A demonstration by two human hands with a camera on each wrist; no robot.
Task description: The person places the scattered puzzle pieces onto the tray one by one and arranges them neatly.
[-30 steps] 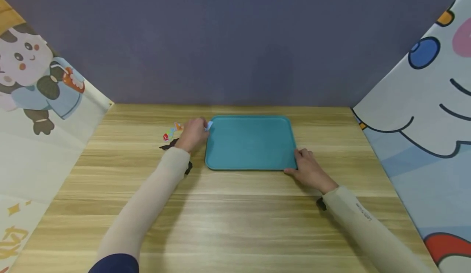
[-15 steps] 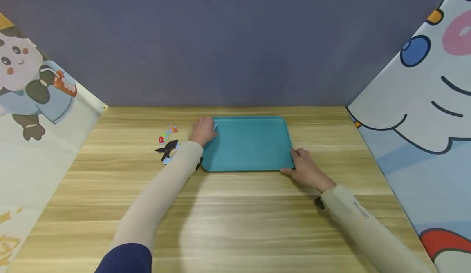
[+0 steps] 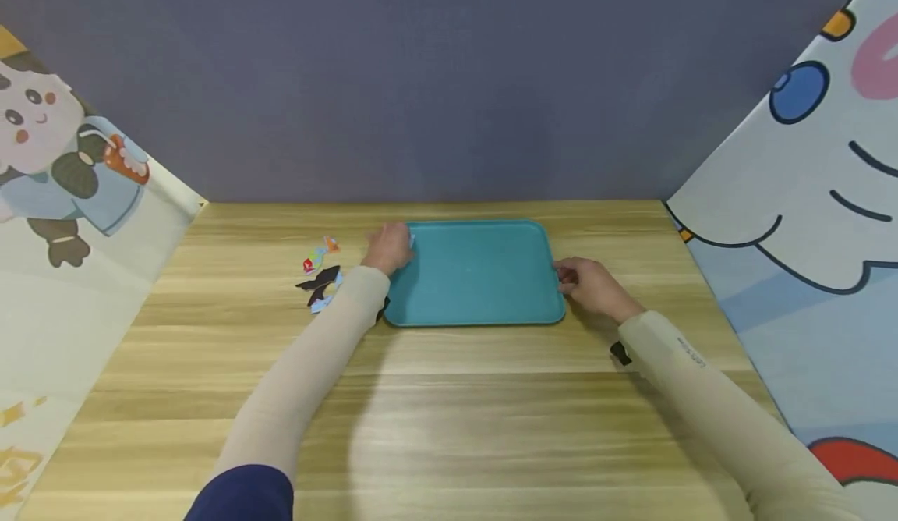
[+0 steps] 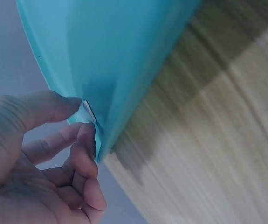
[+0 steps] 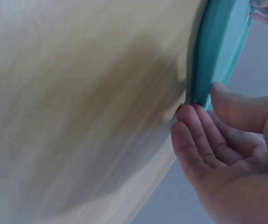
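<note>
My left hand [image 3: 388, 249] is at the back left corner of the teal tray [image 3: 470, 271]. In the left wrist view its thumb and forefinger pinch a small, thin, flat light-blue piece [image 4: 89, 111] just inside the tray's rim; the other fingers curl beneath. The piece's shape is mostly hidden. My right hand [image 3: 592, 287] holds the tray's right edge. In the right wrist view the thumb lies against the rim and the fingertips [image 5: 189, 114] are low by the outer wall. Left of the tray lie dark flat cutout pieces [image 3: 321, 278] and small colourful ones [image 3: 309, 265].
The tray lies flat on a wood-grain table [image 3: 463, 419]. A grey-blue wall panel [image 3: 435, 76] stands behind it. Side panels with cartoon prints [image 3: 63, 154] rise at the left and right.
My left hand has moved right, from beside the tray to its back left corner, with the light-blue piece. The right hand has slid from the front right corner back along the right edge.
</note>
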